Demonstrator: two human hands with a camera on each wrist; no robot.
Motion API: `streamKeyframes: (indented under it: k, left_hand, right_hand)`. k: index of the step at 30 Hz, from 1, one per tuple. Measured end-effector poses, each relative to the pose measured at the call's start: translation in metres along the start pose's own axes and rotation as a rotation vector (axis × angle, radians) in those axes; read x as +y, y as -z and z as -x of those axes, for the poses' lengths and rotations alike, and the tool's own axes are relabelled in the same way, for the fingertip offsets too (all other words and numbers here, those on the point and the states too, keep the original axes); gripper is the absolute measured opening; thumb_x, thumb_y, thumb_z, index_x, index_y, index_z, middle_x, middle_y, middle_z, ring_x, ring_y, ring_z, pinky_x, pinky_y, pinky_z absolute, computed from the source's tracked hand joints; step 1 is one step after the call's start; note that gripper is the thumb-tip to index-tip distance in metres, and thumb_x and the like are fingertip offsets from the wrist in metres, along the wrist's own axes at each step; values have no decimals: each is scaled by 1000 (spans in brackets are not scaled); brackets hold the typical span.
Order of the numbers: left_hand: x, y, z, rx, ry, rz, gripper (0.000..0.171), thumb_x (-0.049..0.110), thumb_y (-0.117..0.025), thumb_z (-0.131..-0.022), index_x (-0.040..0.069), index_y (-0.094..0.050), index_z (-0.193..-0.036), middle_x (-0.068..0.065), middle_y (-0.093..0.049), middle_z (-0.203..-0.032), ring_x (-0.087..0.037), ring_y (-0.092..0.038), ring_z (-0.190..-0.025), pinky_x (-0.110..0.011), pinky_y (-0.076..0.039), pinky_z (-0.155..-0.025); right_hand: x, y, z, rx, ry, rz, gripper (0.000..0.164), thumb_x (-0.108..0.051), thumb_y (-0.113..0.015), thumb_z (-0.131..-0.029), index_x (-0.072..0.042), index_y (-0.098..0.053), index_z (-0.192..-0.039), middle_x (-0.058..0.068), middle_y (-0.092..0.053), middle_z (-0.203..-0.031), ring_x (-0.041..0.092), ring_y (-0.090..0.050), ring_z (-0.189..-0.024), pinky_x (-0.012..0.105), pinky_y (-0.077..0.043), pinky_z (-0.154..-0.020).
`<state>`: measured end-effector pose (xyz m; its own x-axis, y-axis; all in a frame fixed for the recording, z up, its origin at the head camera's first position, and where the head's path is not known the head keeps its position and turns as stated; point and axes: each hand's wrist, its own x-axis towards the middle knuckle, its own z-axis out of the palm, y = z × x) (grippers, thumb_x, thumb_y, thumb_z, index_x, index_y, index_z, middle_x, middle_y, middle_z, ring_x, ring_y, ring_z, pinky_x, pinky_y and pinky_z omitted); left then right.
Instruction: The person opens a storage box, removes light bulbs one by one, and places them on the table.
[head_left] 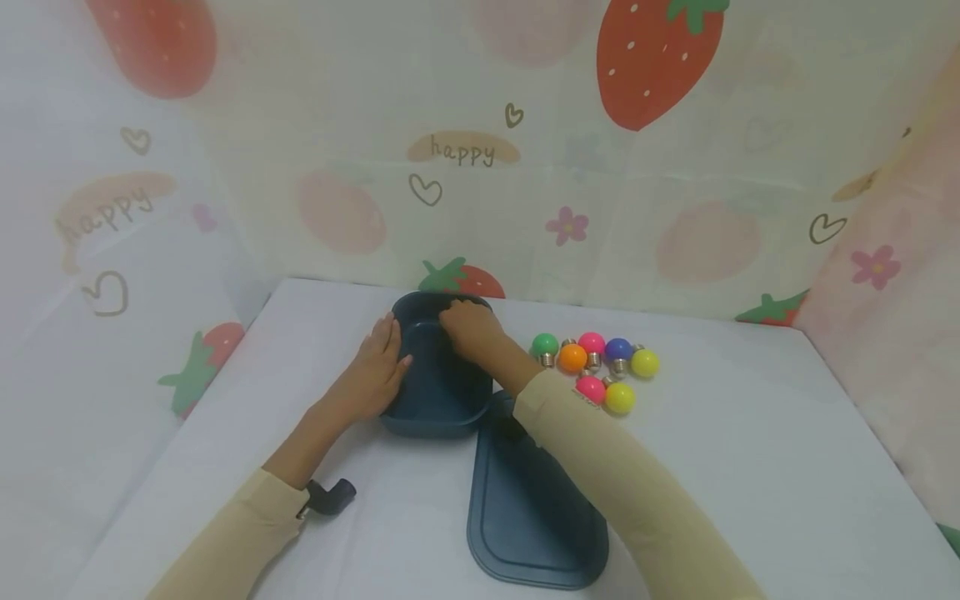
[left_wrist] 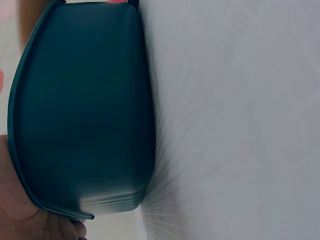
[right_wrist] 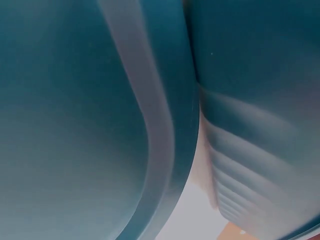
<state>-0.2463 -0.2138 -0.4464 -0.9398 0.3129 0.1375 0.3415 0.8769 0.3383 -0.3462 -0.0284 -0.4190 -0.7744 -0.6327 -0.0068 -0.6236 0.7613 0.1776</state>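
A deep dark blue-green plastic box (head_left: 431,429) stands on the white table, its inside facing up. My left hand (head_left: 371,371) rests along its left rim with the fingers stretched out. In the left wrist view, part of the palm (left_wrist: 17,210) shows against the rim of the box (left_wrist: 85,110). My right hand (head_left: 474,329) reaches over the far right part of the box, fingers bent downward inside it. Its fingertips are hidden, and I cannot tell whether they hold anything. The right wrist view shows the box wall (right_wrist: 260,150) beside the flat lid (right_wrist: 65,150), without the hand's fingers.
The matching lid (head_left: 536,517) lies in front of the box to the right, partly under my right forearm. Several coloured bulbs with metal screw bases, among them a green bulb (head_left: 545,345) and a yellow bulb (head_left: 645,363), lie right of the box. A strawberry-patterned curtain (head_left: 480,217) hangs behind.
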Motion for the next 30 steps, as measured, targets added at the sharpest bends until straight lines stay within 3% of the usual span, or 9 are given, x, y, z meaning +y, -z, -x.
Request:
streamKeyframes:
  k: [8, 20, 24, 30]
  left_hand:
    - [1, 2, 1, -1, -6, -1, 65, 24, -37, -111, -19, -11, -153, -35, -4, -163, -47, -5, -152, -59, -15, -121]
    - [1, 1, 0, -11, 2, 11, 66, 25, -36, -111, -19, -10, -153, -34, -3, -164, -46, -3, -153, -59, -14, -121]
    - [1, 1, 0, -6, -5, 12, 66, 25, -36, -111, -19, -10, -153, -35, -3, -163, -47, -3, -153, -60, -14, -121]
    - [2, 1, -1, 2, -6, 12, 66, 24, -37, -110, -20, -12, -152, -36, -4, -163, -48, -6, -152, -60, -15, -121]
  right_hand:
    - [0, -1, 1, -43, -84, -39, 13, -7, -69, -94, -13, -72, -105, 5, -73, -103, 23, -68, -95, 38, -57, -87]
    - [4, 1, 11, 21, -40, -149, 11, -4, -70, -91, -10, -71, -101, 7, -73, -97, 25, -70, -88, 41, -58, -77]
    - [5, 3, 18, 27, -20, -195, 19, -2, -71, -89, -9, -70, -107, 9, -73, -102, 27, -69, -93, 41, -58, -80]
    - [6, 2, 24, 63, 2, -239, 18, -7, -71, -92, -9, -69, -110, 10, -72, -105, 27, -68, -98, 40, -57, -86]
